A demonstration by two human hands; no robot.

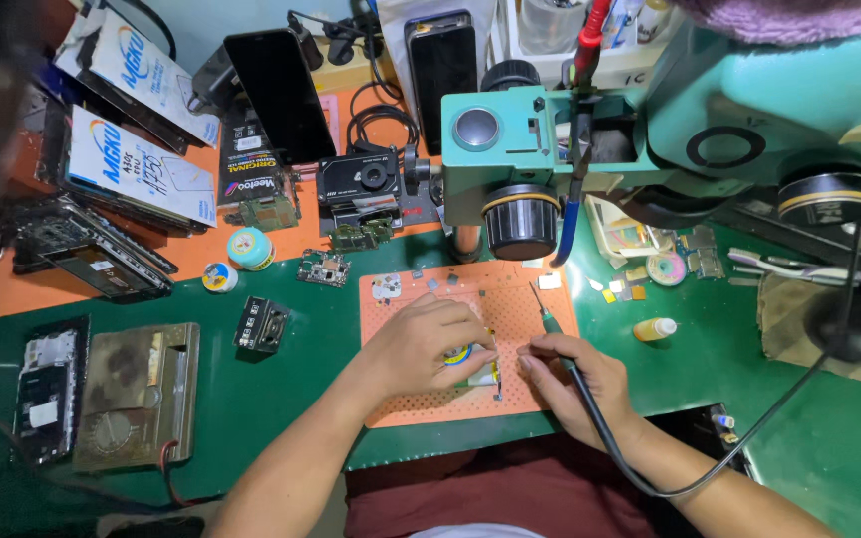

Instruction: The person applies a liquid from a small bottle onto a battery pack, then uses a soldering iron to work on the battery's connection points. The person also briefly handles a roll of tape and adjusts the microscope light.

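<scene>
From the head camera, looking straight down: the left hand [429, 344] presses flat on a small part [477, 375] near the middle of the orange mat [525, 299], fingers curled together and pinning it down against the mat. I can't make out exactly what that part is; only a pale edge and a bit of blue and yellow peek out under the fingers. It looks thin, light and stiff, likely fragile, so holding it by the edges with gentle downward pressure seems the safe way.

The right hand [580, 374] grips a soldering iron [550, 324] like a pen, fingers clamped on the green handle, tip pointing far and left, just beside the pinned part. Its black cable [749, 428] trails off to the right across the green surface [281, 399].

Far of the hands, a teal microscope [590, 130] hangs over the mat. A small yellow bottle [655, 329] lies right of the mat, and a meter [137, 394] sits to the left.
</scene>
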